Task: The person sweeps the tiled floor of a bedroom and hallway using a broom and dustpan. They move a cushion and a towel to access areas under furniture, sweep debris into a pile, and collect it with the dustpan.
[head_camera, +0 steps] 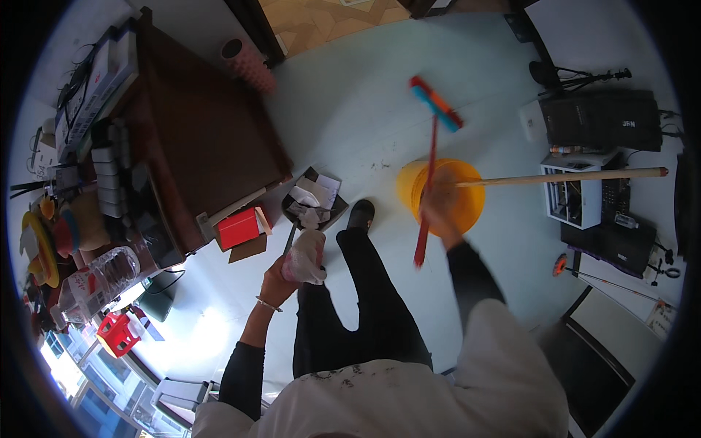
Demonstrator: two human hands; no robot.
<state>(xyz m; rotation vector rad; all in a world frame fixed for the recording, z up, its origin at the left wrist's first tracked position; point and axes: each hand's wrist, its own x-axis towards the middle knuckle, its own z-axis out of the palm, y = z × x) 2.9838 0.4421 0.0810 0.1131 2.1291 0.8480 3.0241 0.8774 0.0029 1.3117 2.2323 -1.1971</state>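
Observation:
My left hand (pixel 279 282) is closed around a crumpled white and pink bag or cloth (pixel 306 257). From beside it, a dark handle (pixel 291 238) runs to a black dustpan (pixel 340 211), which holds crumpled paper and other litter (pixel 312 191). My right hand (pixel 441 208), blurred, grips the red handle (pixel 423 241) of a broom above a yellow bucket (pixel 473 205). The broom's red and teal head (pixel 436 104) points away from me. A wooden pole (pixel 564 177) stretches rightward from beside the right hand; whether the hand also holds it cannot be told.
Dark debris (pixel 380 164) lies on the pale floor near my shoe (pixel 361 214). At left are a dark wooden cabinet (pixel 213 109), an opened red box (pixel 239 229) and a pink foam roller (pixel 249 65). On the right stand a black bag (pixel 602 120) and a white-framed case (pixel 572 191).

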